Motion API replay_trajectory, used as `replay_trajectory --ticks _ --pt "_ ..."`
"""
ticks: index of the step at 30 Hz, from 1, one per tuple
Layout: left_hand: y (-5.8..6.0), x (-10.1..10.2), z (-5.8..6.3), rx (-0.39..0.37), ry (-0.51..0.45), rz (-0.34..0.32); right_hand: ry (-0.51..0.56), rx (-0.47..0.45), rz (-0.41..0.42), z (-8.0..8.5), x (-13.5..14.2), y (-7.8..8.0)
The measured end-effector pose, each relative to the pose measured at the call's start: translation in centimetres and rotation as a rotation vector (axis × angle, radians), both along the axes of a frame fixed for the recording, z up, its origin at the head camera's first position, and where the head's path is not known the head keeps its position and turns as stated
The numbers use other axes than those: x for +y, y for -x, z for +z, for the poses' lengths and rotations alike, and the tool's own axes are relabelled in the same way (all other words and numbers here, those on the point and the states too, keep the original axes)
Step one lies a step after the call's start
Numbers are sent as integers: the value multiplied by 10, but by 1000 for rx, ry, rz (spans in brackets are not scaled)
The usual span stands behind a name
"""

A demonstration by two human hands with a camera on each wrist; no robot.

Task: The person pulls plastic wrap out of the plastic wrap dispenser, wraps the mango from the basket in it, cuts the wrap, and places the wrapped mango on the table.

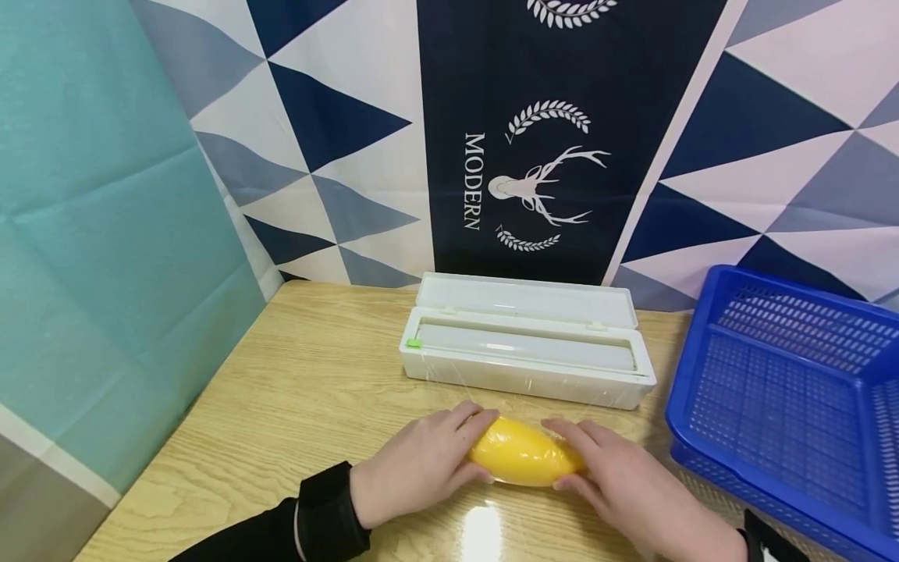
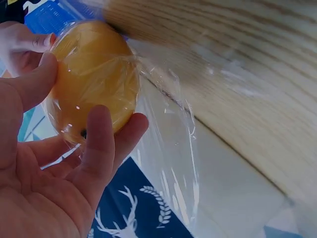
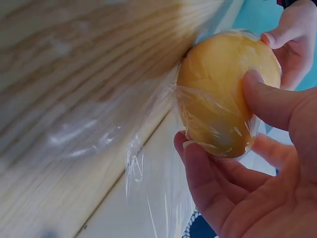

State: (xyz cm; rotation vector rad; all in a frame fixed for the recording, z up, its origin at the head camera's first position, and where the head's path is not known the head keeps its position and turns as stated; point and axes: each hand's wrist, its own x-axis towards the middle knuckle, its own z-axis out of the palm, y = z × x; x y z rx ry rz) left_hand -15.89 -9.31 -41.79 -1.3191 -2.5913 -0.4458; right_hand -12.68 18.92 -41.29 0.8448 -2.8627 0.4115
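A smooth yellow fruit, shaped like a mango (image 1: 523, 453), is held just over the table with clear cling film (image 2: 171, 134) around it. My left hand (image 1: 424, 464) grips its left end, thumb on the near side and fingers on the far side. At the other end, my right hand (image 1: 628, 484) holds it the same way, as the right wrist view also shows. Loose film stretches from the fruit toward a long white cling film dispenser (image 1: 527, 382) behind it. The dispenser's lid (image 1: 527, 300) stands raised, showing the roll (image 1: 523, 346) inside.
A blue plastic basket (image 1: 677, 406) stands on the right of the wood-grain table (image 1: 316, 375). A green slider (image 1: 413, 343) sits at the dispenser's left end. Patterned cloth (image 1: 365, 156) hangs behind, and teal cloth (image 1: 105, 195) covers the left side.
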Motion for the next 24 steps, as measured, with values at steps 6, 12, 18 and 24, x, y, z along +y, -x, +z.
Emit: replay_trajectory --ticks 6,12,18,24 --pt "7 -3 -3 -98 14 56 31 -24 5 0 0 8" --pt "9 -3 -4 -89 31 90 37 -83 -47 -2 1 13" --pt "12 -3 -4 -122 19 120 69 -74 -42 -5 3 17" --pt "17 -3 -4 -204 9 147 130 -97 -58 -4 2 23"
